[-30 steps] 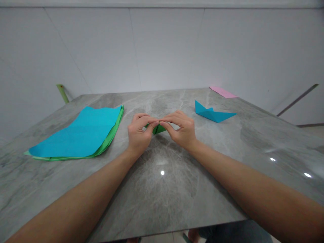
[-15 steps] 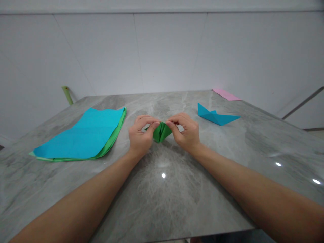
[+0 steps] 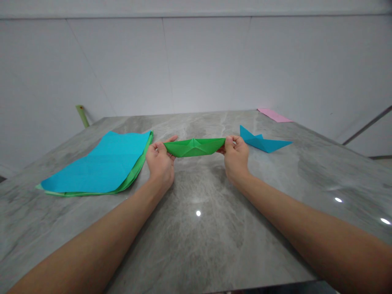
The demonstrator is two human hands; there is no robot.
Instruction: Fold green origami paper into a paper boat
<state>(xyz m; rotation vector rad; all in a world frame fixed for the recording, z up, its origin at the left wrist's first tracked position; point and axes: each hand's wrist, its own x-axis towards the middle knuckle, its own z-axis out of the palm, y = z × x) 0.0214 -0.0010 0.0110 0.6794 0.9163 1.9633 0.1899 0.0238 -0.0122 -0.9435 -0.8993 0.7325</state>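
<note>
So there's someone at a grey marble tabletop (image 3: pixel 196 245) with a green origami boat (image 3: pixel 194 148) held out in front of them, pinched by its two pointed ends. The left hand (image 3: pixel 159 163) is closed on one tip and the right hand (image 3: pixel 235 159) is closed on the other, so the boat is stretched out flat-ish between them, up off the stone. Just past the right hand sits a blue origami boat (image 3: pixel 260 141). Over on the left, a blue paper sheet (image 3: pixel 94 163) lies on a stack of green paper (image 3: pixel 137 167), and a pink paper sheet (image 3: pixel 274 115) lies at the far edge.
</note>
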